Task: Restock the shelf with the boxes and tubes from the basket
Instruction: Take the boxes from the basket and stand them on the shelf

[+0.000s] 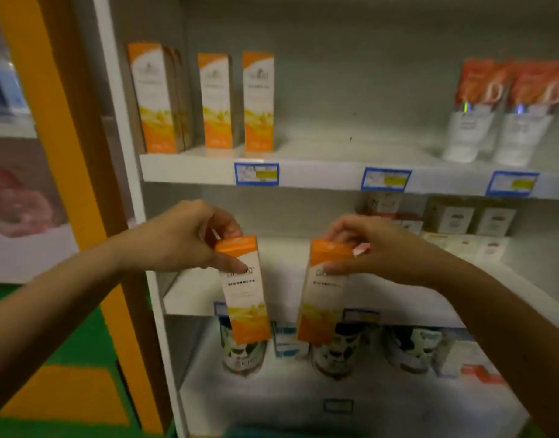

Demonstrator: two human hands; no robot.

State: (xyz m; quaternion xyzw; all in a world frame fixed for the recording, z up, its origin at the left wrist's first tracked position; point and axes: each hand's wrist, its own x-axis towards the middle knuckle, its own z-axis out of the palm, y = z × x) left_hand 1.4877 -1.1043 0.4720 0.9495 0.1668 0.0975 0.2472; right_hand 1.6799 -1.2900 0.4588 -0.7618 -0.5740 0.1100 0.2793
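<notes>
My left hand (pixel 183 238) grips the top of an orange-and-white box (pixel 246 295), held upright in front of the middle shelf. My right hand (pixel 366 248) pinches the top of a second matching box (pixel 322 298), tilted slightly left. On the upper shelf (pixel 335 175), at the left, stand three matching boxes (pixel 208 99). At its right end stand two white tubes with orange tops (pixel 499 115). The basket is not in view.
Between the boxes and tubes the upper shelf is bare. Small boxes (pixel 461 222) sit at the back right of the middle shelf. Cow-patterned cans (pixel 335 349) line the bottom shelf. An orange pillar (pixel 50 121) flanks the white shelf frame on the left.
</notes>
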